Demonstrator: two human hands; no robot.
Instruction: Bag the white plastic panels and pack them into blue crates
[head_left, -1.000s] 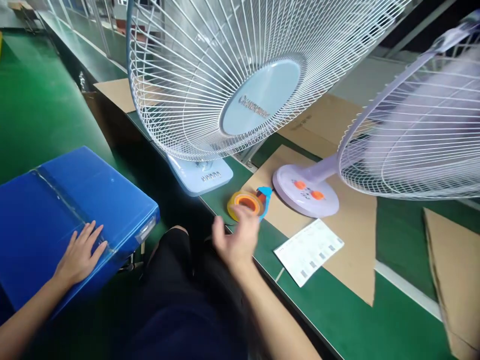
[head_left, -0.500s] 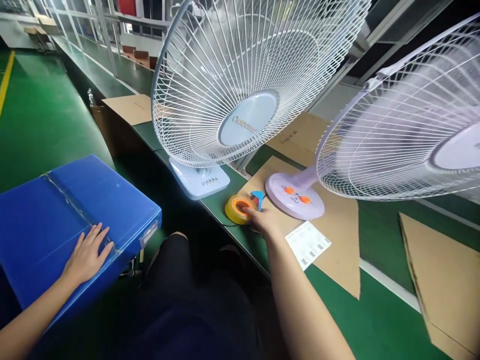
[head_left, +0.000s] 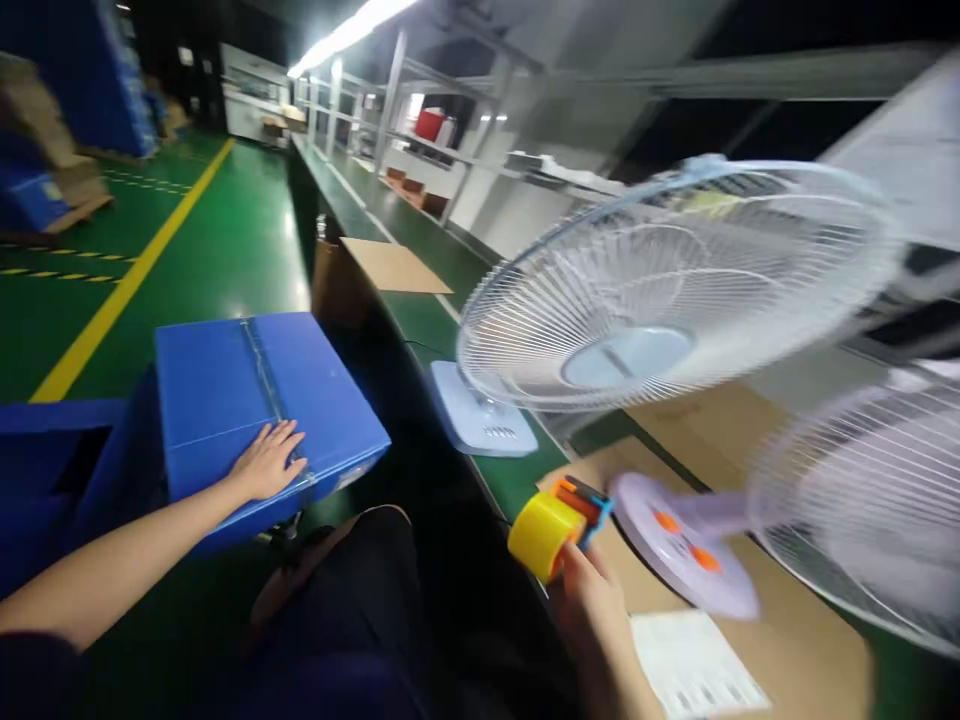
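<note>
My left hand [head_left: 270, 460] lies with its fingers spread on top of a blue box [head_left: 330, 390], beside a strip of tape that runs across the lid. In my right hand [head_left: 592, 585] is a tape dispenser [head_left: 546, 532] with a yellow roll and orange and blue parts, held above the bench edge. A blue fan [head_left: 630, 355] stands on the bench beyond it. To the right, a purple fan [head_left: 686, 550] with orange knobs rests on cardboard [head_left: 810, 640]. A printed white sheet [head_left: 697, 660] lies near my right wrist.
The green bench [head_left: 420, 318] stretches away with a flat cardboard piece [head_left: 396, 268] on it. Metal posts and shelves rise behind. Another blue box [head_left: 45, 450] is at the left, and a yellow line [head_left: 142, 265] marks the green floor.
The view has swung left and upward. My right hand has lifted the tape dispenser off the bench and turned it. My left hand is still on the blue box.
</note>
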